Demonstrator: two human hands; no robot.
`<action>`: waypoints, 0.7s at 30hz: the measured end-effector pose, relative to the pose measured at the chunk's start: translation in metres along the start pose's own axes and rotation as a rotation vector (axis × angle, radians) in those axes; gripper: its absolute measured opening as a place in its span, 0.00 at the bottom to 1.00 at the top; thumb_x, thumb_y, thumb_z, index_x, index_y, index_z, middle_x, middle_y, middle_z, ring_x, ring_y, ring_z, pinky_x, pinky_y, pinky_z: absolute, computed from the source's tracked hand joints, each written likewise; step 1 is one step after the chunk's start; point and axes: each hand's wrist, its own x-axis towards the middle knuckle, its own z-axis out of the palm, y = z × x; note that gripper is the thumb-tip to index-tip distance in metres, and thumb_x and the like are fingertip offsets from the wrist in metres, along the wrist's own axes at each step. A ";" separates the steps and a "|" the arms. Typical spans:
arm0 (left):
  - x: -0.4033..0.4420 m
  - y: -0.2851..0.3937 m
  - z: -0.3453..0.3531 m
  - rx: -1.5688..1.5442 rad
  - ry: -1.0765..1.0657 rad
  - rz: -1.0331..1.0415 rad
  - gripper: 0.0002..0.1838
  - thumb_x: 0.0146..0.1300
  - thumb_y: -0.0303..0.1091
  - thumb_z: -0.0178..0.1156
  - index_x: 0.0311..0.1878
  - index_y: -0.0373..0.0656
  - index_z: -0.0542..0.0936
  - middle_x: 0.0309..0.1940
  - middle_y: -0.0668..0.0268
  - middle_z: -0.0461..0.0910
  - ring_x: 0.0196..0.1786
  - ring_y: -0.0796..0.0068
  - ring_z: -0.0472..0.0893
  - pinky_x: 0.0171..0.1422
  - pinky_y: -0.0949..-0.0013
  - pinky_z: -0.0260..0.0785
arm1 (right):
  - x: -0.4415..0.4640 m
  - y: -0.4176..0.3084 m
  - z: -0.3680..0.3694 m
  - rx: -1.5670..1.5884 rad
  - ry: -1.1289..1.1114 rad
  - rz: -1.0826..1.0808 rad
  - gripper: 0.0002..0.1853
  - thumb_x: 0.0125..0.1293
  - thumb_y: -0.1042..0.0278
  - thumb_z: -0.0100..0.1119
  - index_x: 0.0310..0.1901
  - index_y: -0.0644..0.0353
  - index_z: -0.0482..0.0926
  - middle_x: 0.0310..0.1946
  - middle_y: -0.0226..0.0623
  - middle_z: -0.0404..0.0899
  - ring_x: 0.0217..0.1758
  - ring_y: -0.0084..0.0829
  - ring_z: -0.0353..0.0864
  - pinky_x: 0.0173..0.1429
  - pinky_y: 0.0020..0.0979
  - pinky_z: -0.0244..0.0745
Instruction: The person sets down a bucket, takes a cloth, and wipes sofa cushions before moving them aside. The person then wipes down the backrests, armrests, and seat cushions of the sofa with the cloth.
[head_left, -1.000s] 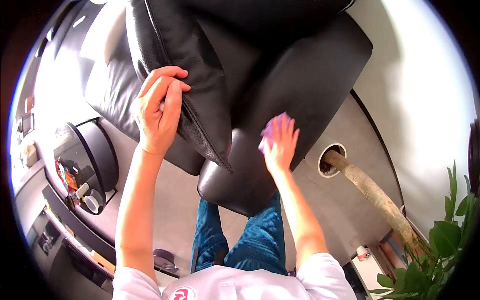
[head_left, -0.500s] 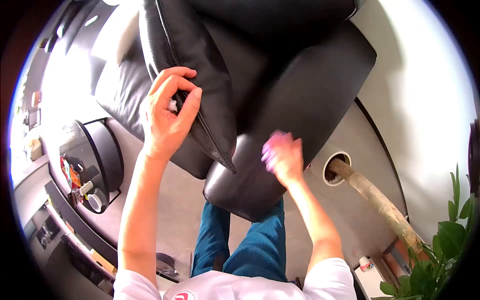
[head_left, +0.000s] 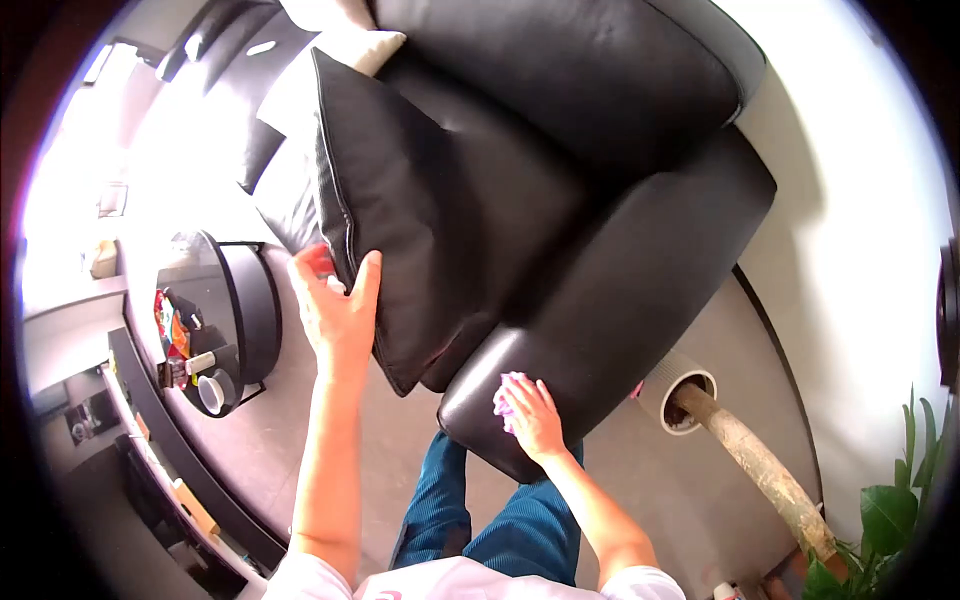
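Note:
A black cushion (head_left: 400, 220) stands tilted on the seat of a black leather sofa (head_left: 540, 190). My left hand (head_left: 338, 310) grips the cushion's left edge near its lower corner, thumb on the front face and fingers behind the seam. Something small and white shows between thumb and fingers. On the sofa's armrest (head_left: 610, 290), near its rounded front end, my right hand (head_left: 535, 420) lies over a crumpled purple cloth (head_left: 507, 400) and presses it to the leather.
Left of the sofa is a round glass-topped table (head_left: 205, 300) with packets and a cup. A white pot (head_left: 680, 400) with a thick trunk (head_left: 755, 465) stands right of the armrest, near a white wall (head_left: 850, 200). A pale cushion (head_left: 350, 45) lies farther back.
The view has shifted, showing more of the sofa back. My left hand has moved down the cushion's edge. My right hand has moved with the cloth towards the armrest's front end.

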 end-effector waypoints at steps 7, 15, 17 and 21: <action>-0.005 -0.077 -0.027 -0.248 -0.365 -0.132 0.23 0.73 0.42 0.53 0.61 0.32 0.70 0.49 0.50 0.81 0.51 0.63 0.80 0.58 0.64 0.69 | 0.051 -0.003 -0.041 1.233 0.512 0.554 0.20 0.80 0.59 0.41 0.67 0.58 0.67 0.41 0.26 0.76 0.40 0.15 0.74 0.45 0.19 0.72; -0.169 -0.192 -0.056 -0.839 -0.268 -0.482 0.29 0.73 0.33 0.52 0.74 0.41 0.58 0.66 0.60 0.70 0.67 0.68 0.70 0.71 0.65 0.62 | 0.096 -0.168 -0.023 0.269 -0.100 -0.520 0.30 0.71 0.54 0.54 0.72 0.48 0.64 0.75 0.38 0.58 0.80 0.41 0.51 0.80 0.46 0.42; -0.193 -0.231 -0.084 -0.854 -0.308 -0.635 0.30 0.73 0.36 0.53 0.75 0.46 0.57 0.69 0.59 0.67 0.70 0.68 0.68 0.69 0.63 0.66 | 0.095 -0.187 0.026 0.274 -0.251 -0.568 0.27 0.72 0.54 0.50 0.71 0.48 0.66 0.75 0.35 0.58 0.80 0.39 0.51 0.80 0.49 0.40; -0.229 -0.274 -0.109 -0.712 -0.322 -0.987 0.27 0.75 0.43 0.51 0.72 0.50 0.58 0.35 0.69 0.77 0.23 0.80 0.74 0.22 0.75 0.68 | 0.115 -0.159 0.088 0.057 -0.210 -0.583 0.22 0.73 0.58 0.46 0.67 0.48 0.70 0.75 0.32 0.58 0.80 0.37 0.52 0.81 0.50 0.39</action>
